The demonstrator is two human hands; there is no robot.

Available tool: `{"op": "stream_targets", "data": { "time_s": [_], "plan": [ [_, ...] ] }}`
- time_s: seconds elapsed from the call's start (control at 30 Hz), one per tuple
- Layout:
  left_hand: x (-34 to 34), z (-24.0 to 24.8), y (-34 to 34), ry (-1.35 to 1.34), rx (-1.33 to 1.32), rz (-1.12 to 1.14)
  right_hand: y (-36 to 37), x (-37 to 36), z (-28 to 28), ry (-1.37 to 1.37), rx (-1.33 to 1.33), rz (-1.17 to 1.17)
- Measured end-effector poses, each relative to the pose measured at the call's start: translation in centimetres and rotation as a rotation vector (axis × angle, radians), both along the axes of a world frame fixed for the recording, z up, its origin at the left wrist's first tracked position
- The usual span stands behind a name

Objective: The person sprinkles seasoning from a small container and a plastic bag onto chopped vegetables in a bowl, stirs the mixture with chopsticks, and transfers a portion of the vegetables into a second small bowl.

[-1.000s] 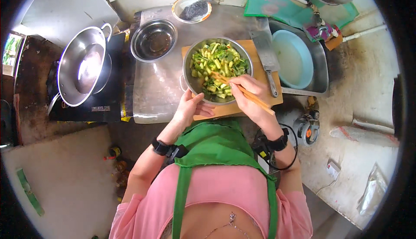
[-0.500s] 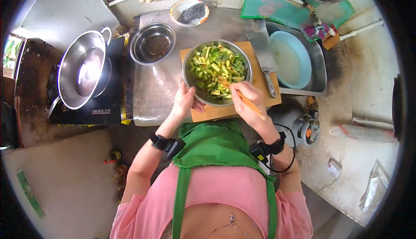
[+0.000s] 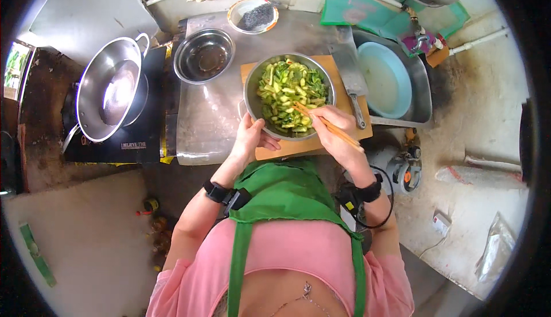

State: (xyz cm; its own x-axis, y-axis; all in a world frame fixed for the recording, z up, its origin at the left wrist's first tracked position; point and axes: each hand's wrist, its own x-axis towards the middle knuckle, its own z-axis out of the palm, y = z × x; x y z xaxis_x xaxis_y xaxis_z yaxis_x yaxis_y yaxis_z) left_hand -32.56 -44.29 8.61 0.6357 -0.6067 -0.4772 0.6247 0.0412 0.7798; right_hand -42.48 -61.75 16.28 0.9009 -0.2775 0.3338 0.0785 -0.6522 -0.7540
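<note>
A steel mixing bowl full of chopped green vegetables stands on a wooden cutting board. My left hand grips the bowl's near left side, thumb up by the rim and fingers curled below it. In my right hand is a pair of wooden chopsticks, held closed at the bowl's near right side. Their tips reach down among the vegetable pieces. A cleaver lies to the right of the bowl, its handle resting on the board.
A second steel bowl and a patterned bowl holding something dark stand behind. At left a wok sits tilted on a black cooktop. To the right, a blue basin with cloudy water fills the metal sink.
My right hand and the chopsticks have shifted slightly to the right, and the vegetables lie differently in the bowl. The left hand keeps its hold on the bowl.
</note>
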Motion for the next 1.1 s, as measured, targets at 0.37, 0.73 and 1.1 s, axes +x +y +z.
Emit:
{"op": "stream_targets", "data": {
  "time_s": [0.37,0.73,1.1],
  "plan": [
    [3.9,-1.6,0.2,-0.231,0.257,-0.150,0.3,2.0,-3.4,-0.125,-0.266,0.055],
    [-0.3,-1.5,-0.4,0.101,-0.021,-0.038,4.6,5.4,-3.6,-0.186,-0.065,-0.008],
    [1.2,-0.3,1.1,0.108,0.098,-0.153,-1.6,-2.8,2.7,0.108,0.091,0.127]
  ]
}}
